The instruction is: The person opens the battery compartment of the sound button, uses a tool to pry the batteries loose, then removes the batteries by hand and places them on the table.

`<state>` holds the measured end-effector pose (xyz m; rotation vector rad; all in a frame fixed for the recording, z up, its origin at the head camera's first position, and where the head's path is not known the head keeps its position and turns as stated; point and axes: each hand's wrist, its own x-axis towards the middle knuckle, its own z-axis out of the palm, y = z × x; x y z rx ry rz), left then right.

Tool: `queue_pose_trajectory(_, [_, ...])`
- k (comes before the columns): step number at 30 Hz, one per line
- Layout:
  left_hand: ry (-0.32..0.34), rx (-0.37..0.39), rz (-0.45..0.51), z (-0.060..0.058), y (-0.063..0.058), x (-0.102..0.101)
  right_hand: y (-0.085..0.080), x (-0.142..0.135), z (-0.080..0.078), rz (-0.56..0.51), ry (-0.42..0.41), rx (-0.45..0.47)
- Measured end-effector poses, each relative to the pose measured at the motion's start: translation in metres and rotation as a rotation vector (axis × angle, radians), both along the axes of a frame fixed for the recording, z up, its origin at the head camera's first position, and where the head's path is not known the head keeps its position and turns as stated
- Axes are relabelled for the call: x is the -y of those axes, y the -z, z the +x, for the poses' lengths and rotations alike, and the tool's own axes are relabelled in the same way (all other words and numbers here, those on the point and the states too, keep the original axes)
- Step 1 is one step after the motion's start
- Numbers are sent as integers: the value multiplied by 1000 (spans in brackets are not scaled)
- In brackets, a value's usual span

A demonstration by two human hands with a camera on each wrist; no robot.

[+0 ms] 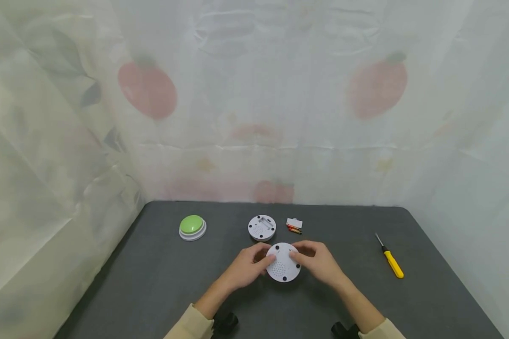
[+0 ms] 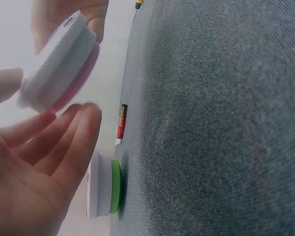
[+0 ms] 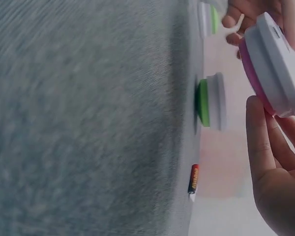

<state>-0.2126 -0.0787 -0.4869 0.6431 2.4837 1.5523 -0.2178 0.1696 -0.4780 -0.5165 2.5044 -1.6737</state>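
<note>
Between my two hands is a round white push button (image 1: 283, 269) with a pink dome, held above the table with its perforated underside facing up. My left hand (image 1: 247, 266) grips its left edge, thumb on the underside. On the opposite edge my right hand (image 1: 319, 262) holds it the same way, its thumb near a small slot. The pink dome (image 2: 81, 78) faces downward in the left wrist view. Just beyond the hands lies a second push button (image 1: 261, 229), upside down with its battery compartment uncovered; its green dome (image 3: 203, 103) rests on the table.
Right of the upturned button are a small white cover (image 1: 294, 222) and red-and-black batteries (image 1: 294, 230). Another push button (image 1: 192, 224) stands green dome up at the back left. A yellow-handled screwdriver (image 1: 392, 264) lies at the right of the dark table (image 1: 161, 282).
</note>
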Motion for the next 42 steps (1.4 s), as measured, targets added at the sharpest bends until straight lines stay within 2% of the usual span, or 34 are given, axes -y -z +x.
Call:
queue_pose_trajectory(4, [0, -52, -31, 1, 4, -1, 3, 0, -2, 14, 17, 42])
queue_pose_trajectory(8, [26, -46, -24, 2, 7, -3, 7, -1, -4, 32, 22, 80])
queue_pose_trajectory(12, [46, -42, -28, 2, 11, -6, 9, -4, -6, 28, -15, 115])
queue_pose_trajectory(20, [28, -103, -215, 1, 13, -13, 15, -8, -11, 16, -83, 193])
queue_pose_trajectory(27, [13, -136, -261, 2, 14, -20, 16, -8, -11, 43, -99, 235])
queue_pose_trajectory(35, [3, -117, -271, 1, 18, -22, 20, -6, -11, 119, -71, 184])
queue_pose_trajectory(42, [4, -116, -287, 0, 20, -21, 16, -1, -3, 163, 7, 74])
